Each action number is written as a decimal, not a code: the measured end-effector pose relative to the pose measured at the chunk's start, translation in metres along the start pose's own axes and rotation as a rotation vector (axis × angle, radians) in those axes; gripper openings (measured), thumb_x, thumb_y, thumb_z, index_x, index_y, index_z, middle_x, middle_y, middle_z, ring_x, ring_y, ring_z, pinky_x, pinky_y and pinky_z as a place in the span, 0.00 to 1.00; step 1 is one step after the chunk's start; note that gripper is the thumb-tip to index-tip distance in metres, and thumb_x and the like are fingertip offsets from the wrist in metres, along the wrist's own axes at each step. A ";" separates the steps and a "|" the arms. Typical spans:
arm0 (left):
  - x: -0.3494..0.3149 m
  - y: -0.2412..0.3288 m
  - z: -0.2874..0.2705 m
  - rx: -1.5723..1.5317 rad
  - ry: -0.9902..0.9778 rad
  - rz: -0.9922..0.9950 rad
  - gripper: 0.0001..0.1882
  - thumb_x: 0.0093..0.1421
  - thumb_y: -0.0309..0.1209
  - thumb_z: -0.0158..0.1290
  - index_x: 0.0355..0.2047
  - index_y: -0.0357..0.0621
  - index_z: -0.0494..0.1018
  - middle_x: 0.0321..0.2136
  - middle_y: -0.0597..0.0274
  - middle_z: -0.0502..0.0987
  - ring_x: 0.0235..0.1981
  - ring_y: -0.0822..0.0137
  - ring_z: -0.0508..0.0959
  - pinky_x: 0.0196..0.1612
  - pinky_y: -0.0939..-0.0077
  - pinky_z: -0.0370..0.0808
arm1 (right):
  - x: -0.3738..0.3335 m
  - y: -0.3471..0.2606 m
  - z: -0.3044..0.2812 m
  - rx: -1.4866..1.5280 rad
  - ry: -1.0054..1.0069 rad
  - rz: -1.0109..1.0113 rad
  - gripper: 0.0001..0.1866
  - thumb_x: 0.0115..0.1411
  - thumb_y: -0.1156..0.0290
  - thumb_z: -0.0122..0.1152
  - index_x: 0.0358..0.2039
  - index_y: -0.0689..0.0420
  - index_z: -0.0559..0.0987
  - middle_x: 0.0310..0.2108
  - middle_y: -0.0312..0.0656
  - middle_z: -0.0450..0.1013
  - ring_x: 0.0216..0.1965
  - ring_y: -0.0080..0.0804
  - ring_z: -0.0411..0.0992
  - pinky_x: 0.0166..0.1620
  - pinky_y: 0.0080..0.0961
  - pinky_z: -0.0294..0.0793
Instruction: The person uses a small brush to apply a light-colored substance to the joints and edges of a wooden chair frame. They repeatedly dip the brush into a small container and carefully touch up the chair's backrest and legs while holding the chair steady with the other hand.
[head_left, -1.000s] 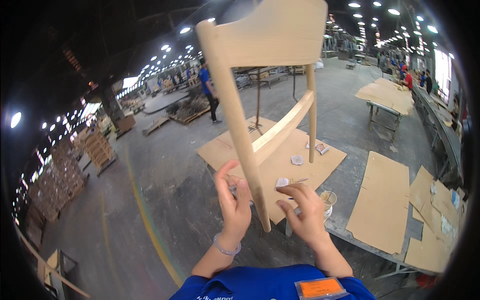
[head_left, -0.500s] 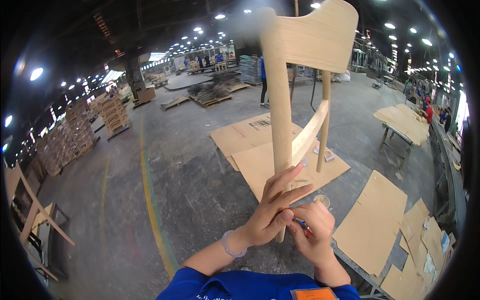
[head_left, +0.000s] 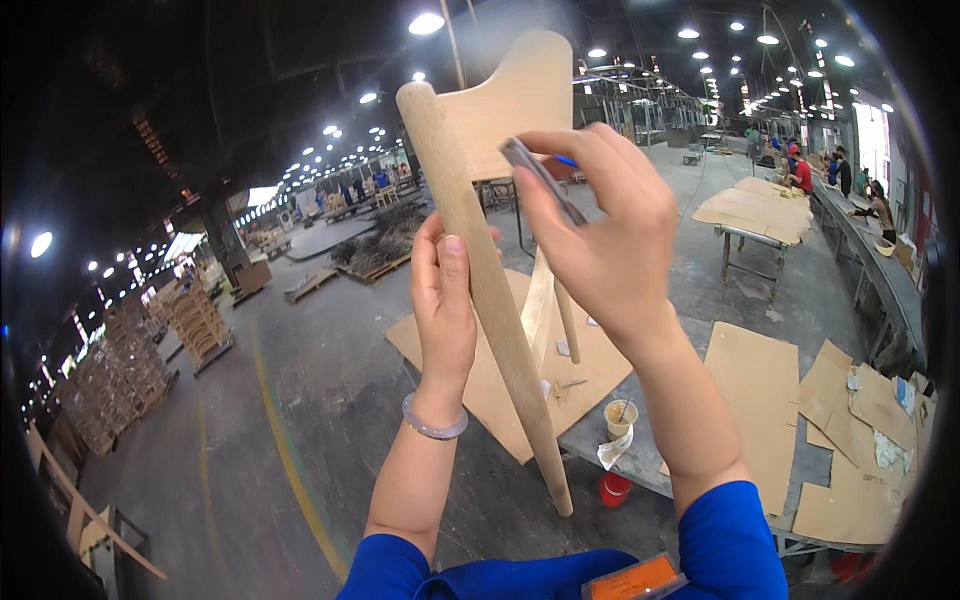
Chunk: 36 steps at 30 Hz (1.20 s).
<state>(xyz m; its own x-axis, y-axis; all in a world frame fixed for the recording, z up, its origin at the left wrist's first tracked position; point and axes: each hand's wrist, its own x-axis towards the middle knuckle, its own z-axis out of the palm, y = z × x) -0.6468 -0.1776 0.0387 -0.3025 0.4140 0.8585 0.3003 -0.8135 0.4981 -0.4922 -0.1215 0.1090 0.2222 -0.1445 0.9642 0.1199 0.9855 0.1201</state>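
An unpainted wooden chair back frame (head_left: 490, 290) leans upright in front of me, its long round post tilted with the lower end toward me. A wide curved top rail (head_left: 505, 110) joins that post to a second one farther off. My left hand (head_left: 443, 300) is wrapped round the near post at mid-height, thumb along its side. Up by the top rail, my right hand (head_left: 610, 220) pinches a narrow grey flat tool (head_left: 540, 180) with a blue bit beside it; its exact kind is unclear. The tool's tip is close to the rail, but contact cannot be made out.
Below lies a cardboard-covered table (head_left: 590, 400). On the bench beside it stand a small cup (head_left: 619, 418) with a stick in it and a red container (head_left: 615, 489) lower down. Cardboard sheets (head_left: 750, 400) cover the right side. Stacked wooden parts (head_left: 200, 325) stand left; people work far right.
My hands have parted: the left now grips the post higher up, and the right has risen to the top rail with the grey tool. The frame has tilted and shifted left.
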 end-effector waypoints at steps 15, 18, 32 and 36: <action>0.017 -0.039 -0.035 0.037 0.092 0.073 0.26 0.80 0.41 0.38 0.69 0.35 0.58 0.44 0.60 0.76 0.37 0.76 0.78 0.39 0.79 0.77 | -0.016 0.003 0.122 -0.036 0.166 0.108 0.06 0.53 0.72 0.72 0.33 0.54 0.86 0.27 0.37 0.76 0.31 0.36 0.77 0.33 0.31 0.74; 0.021 -0.047 -0.046 0.076 0.056 0.103 0.26 0.80 0.44 0.37 0.66 0.35 0.61 0.51 0.58 0.75 0.50 0.72 0.75 0.52 0.75 0.73 | -0.028 0.001 0.133 0.020 0.173 0.119 0.06 0.54 0.73 0.71 0.33 0.55 0.86 0.27 0.38 0.75 0.30 0.37 0.76 0.33 0.32 0.73; 0.029 -0.041 -0.086 0.196 0.037 0.148 0.25 0.80 0.44 0.37 0.61 0.33 0.64 0.49 0.56 0.76 0.49 0.72 0.76 0.49 0.77 0.74 | -0.034 -0.018 0.175 0.058 0.167 0.134 0.05 0.53 0.74 0.67 0.31 0.57 0.85 0.24 0.39 0.72 0.28 0.39 0.73 0.31 0.37 0.71; 0.029 -0.038 -0.094 0.231 0.021 0.183 0.24 0.81 0.44 0.35 0.60 0.33 0.65 0.50 0.56 0.76 0.50 0.71 0.76 0.50 0.76 0.73 | -0.030 -0.028 0.177 0.031 0.127 0.127 0.05 0.53 0.74 0.67 0.32 0.57 0.85 0.25 0.39 0.72 0.29 0.40 0.73 0.32 0.37 0.70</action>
<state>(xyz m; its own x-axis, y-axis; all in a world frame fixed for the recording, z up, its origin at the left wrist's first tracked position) -0.7521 -0.1732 0.0337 -0.2426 0.2588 0.9350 0.5488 -0.7582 0.3522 -0.6730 -0.1286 0.1186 0.3547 -0.0274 0.9346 0.0538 0.9985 0.0088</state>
